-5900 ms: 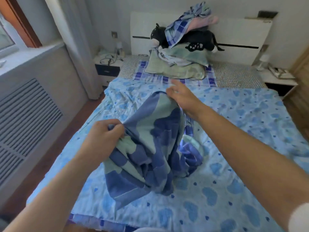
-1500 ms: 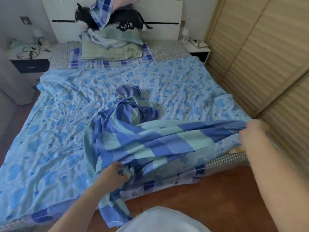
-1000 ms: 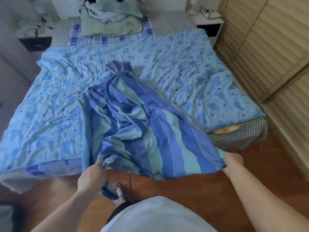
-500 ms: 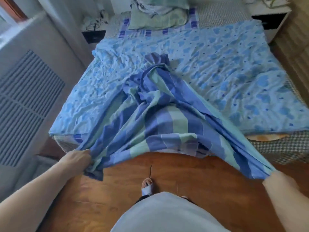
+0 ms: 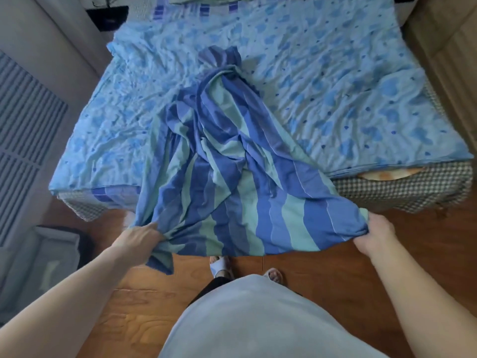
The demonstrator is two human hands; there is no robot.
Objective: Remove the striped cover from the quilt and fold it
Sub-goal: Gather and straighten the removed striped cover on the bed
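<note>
The striped cover [image 5: 232,177], blue and mint green, lies crumpled down the middle of the bed and hangs over the foot edge. I stand at the foot of the bed. My left hand [image 5: 140,237] grips its near left corner and my right hand [image 5: 375,235] grips its near right corner, so the near edge is stretched between them above the floor. The far end of the cover is bunched up on the light blue heart-print quilt [image 5: 348,86], which is spread flat over the bed.
A checked mattress side [image 5: 402,192] shows below the quilt. Wooden floor [image 5: 309,267] lies under my slippered feet [image 5: 222,266]. A slatted radiator cover [image 5: 23,120] runs along the left wall, a wooden wardrobe [image 5: 449,42] along the right. A grey bin [image 5: 46,257] sits at lower left.
The view has tilted further down and centred on the bed's foot. The cover's near edge is now spread wider and flatter between my hands, which keep their hold.
</note>
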